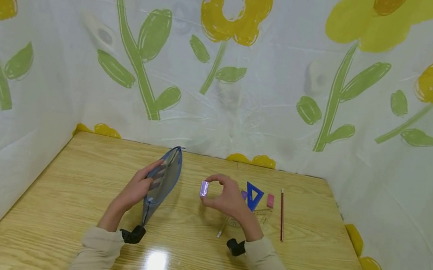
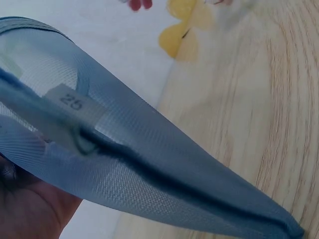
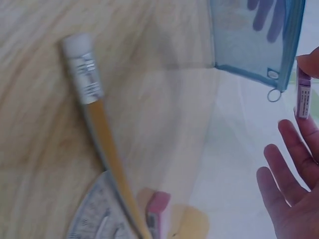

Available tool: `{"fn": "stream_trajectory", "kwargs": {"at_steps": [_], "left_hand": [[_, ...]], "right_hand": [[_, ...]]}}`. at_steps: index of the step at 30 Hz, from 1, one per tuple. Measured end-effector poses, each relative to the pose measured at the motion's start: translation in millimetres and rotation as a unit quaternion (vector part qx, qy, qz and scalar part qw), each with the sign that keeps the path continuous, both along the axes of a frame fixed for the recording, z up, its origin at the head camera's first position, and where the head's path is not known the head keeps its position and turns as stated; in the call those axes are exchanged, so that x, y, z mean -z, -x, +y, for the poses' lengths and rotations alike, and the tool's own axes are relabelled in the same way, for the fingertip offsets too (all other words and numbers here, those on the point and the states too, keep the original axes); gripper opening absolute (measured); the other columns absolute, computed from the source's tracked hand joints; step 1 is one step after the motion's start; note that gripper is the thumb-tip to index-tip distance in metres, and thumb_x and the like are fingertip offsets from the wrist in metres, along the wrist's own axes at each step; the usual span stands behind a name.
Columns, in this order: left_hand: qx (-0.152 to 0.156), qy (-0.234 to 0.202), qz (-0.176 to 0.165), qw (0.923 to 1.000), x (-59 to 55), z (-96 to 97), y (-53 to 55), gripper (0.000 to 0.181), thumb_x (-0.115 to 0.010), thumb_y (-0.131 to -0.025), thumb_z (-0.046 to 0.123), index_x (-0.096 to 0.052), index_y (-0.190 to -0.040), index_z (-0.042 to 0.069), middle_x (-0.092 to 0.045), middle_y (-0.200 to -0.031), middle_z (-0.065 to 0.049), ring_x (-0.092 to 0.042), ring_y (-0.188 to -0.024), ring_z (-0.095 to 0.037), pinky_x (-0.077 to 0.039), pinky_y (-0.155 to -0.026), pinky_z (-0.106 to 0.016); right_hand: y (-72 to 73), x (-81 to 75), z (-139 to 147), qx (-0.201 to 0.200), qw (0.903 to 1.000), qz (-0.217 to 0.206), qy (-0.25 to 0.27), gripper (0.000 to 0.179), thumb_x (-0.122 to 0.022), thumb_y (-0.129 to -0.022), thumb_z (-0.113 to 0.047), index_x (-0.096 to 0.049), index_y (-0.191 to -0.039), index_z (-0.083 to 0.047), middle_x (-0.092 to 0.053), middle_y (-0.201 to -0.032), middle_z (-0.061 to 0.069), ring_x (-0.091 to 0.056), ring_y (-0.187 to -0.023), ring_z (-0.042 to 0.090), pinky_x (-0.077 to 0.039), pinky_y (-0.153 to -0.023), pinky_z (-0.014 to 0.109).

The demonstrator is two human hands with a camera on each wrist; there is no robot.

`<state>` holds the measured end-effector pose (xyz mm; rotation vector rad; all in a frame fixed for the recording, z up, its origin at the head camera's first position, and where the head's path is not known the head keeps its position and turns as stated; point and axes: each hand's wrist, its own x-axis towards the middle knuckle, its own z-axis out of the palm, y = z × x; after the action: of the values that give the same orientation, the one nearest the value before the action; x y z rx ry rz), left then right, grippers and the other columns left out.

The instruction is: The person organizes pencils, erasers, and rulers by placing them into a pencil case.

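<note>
So the little purple eraser [image 1: 204, 189] is up off the wooden table [image 1: 61, 205], pinched between thumb and fingertips of the right hand [image 1: 227, 200], just right of the blue mesh pouch [image 1: 163, 183]. Left hand [image 1: 135, 190] grips that pouch, standing it on edge. A pencil [image 3: 102, 144], clear protractor [image 3: 97, 214], blue set square [image 1: 254, 194], pink eraser [image 1: 270, 200] and red pencil [image 1: 282, 214] lie further right.

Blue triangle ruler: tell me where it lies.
In the head view the blue triangle ruler lies flat on the wooden table, just beyond the right hand, with the pink eraser to its right.
</note>
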<state>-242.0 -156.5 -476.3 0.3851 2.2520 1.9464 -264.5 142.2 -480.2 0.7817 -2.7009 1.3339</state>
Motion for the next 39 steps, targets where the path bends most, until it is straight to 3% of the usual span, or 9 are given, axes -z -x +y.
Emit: {"fn": "stream_trajectory", "kwargs": {"at_steps": [13, 25, 33, 39], "left_hand": [[-0.039, 0.018, -0.001, 0.9991, -0.2, 10.1, -2.9, 0.068, -0.023, -0.095, -0.006, -0.018, -0.162, 0.002, -0.019, -0.166, -0.025, -0.026, -0.15, -0.045, -0.037, -0.115, -0.06], [-0.025, 0.006, -0.004, 0.9997, 0.5, 14.4, -2.7, 0.069, -0.023, -0.093, -0.007, -0.017, -0.162, 0.001, -0.019, -0.166, -0.025, -0.025, -0.151, -0.045, -0.033, -0.119, -0.061], [-0.026, -0.001, 0.0, 0.9997, -0.8, 18.0, -4.5, 0.069, -0.024, -0.092, -0.008, -0.02, -0.161, -0.002, -0.022, -0.165, -0.027, -0.026, -0.15, -0.047, -0.031, -0.118, -0.064], [-0.028, -0.005, -0.008, 0.9996, -0.3, 20.8, -4.6, 0.07, -0.025, -0.092, -0.008, -0.021, -0.161, 0.001, -0.022, -0.165, -0.026, -0.026, -0.15, -0.045, -0.031, -0.119, -0.062]], "right_hand": [[7.4, -19.6, -21.6, 0.001, 0.9992, 0.039, -0.011, 0.042, -0.086, -0.077, -0.022, -0.071, -0.115, -0.014, -0.069, -0.122, 0.003, -0.062, -0.119, 0.025, -0.052, -0.102, 0.049], [22.9, -29.2, -40.9, -0.026, 0.9977, 0.052, -0.035, 0.042, -0.086, -0.077, -0.025, -0.072, -0.115, -0.013, -0.069, -0.122, 0.004, -0.063, -0.117, 0.024, -0.054, -0.1, 0.045], [28.8, -32.2, -49.5, -0.048, 0.9969, 0.031, -0.053, 0.044, -0.084, -0.078, -0.025, -0.071, -0.118, -0.009, -0.068, -0.125, 0.009, -0.061, -0.12, 0.029, -0.053, -0.1, 0.051], [28.2, -35.7, -52.2, -0.046, 0.9954, 0.021, -0.081, 0.047, -0.085, -0.079, -0.028, -0.071, -0.119, -0.008, -0.068, -0.127, 0.009, -0.061, -0.12, 0.029, -0.054, -0.099, 0.048]]}}
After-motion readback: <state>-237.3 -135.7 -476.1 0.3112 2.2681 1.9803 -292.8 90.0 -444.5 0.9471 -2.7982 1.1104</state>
